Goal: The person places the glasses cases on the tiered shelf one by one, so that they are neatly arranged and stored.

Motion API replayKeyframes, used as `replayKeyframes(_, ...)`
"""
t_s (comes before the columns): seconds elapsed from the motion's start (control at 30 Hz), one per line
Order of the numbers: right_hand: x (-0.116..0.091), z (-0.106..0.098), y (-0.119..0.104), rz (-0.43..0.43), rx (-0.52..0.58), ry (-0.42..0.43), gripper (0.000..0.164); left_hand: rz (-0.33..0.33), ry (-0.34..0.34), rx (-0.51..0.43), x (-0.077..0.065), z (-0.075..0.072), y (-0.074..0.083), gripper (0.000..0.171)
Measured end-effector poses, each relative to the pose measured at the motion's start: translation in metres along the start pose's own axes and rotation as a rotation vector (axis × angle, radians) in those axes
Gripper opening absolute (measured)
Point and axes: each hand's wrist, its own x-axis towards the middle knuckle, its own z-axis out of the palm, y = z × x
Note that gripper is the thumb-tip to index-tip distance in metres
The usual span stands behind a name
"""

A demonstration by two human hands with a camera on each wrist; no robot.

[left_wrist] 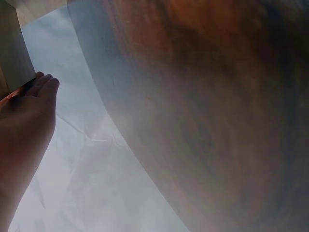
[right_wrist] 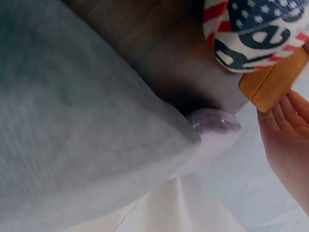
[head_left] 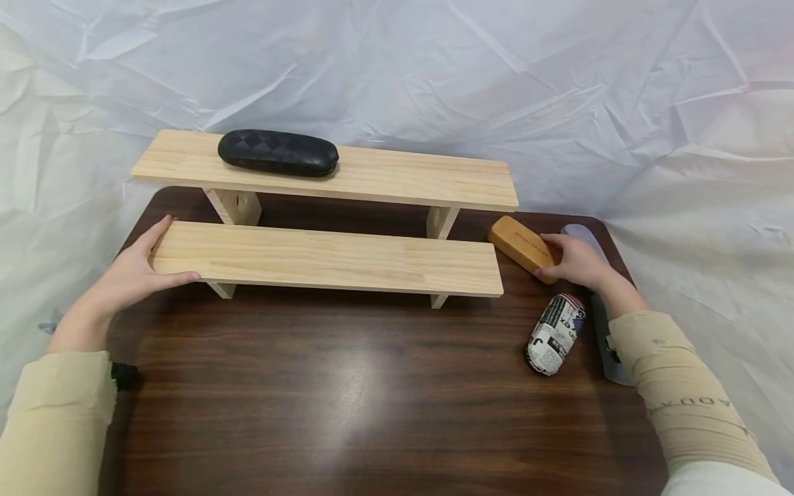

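Note:
A two-tier wooden shelf of pale boards stands toward the back of the table. My left hand holds the left end of its lower board, thumb along the front edge and fingers at the far edge. In the left wrist view, the fingers of this hand lie against the wood. At the right, my right hand grips the near end of a tan glasses case between thumb and fingers. This case lies slanted beside the shelf's right end. On the upper board lies a black glasses case with a checked pattern.
A newspaper-and-flag-print case lies on the dark wood table, in front of the right hand. Along the right edge are a lilac case and a grey case, partly behind the right arm. White sheeting hangs around the table.

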Motion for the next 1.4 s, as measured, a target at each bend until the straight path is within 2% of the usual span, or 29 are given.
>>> replayKeyframes(0.33, -0.012, -0.025, 0.002, 0.026, 0.006, 0.064, 0.083, 0.018, 0.018, -0.009, 0.0, 0.0, -0.003, 0.119)
replayKeyframes(0.47, -0.019, -0.037, 0.0, 0.055, 0.051, 0.094, 0.084, 0.018, 0.022, -0.005, 0.001, 0.0, -0.003, 0.119)
replayKeyframes(0.63, -0.026, -0.057, -0.003, 0.033, 0.075, 0.115, 0.084, 0.013, 0.019, 0.003, 0.001, 0.0, -0.003, 0.12)
replayKeyframes(0.8, -0.029, -0.077, -0.005, 0.018, 0.061, 0.185, 0.082, 0.016, 0.022, 0.004, 0.002, 0.0, -0.005, 0.12)
replayKeyframes(1.07, -0.028, -0.106, -0.023, 0.002, 0.035, 0.295, 0.079, 0.018, 0.025, 0.004, 0.003, 0.0, -0.005, 0.12)
replayKeyframes(1.3, -0.026, -0.126, -0.039, -0.008, 0.05, 0.3, 0.082, 0.02, 0.024, 0.012, 0.004, 0.0, -0.005, 0.12)
replayKeyframes(1.4, -0.025, -0.13, -0.05, -0.012, 0.022, 0.304, 0.082, 0.023, 0.024, 0.018, 0.004, 0.0, -0.004, 0.121)
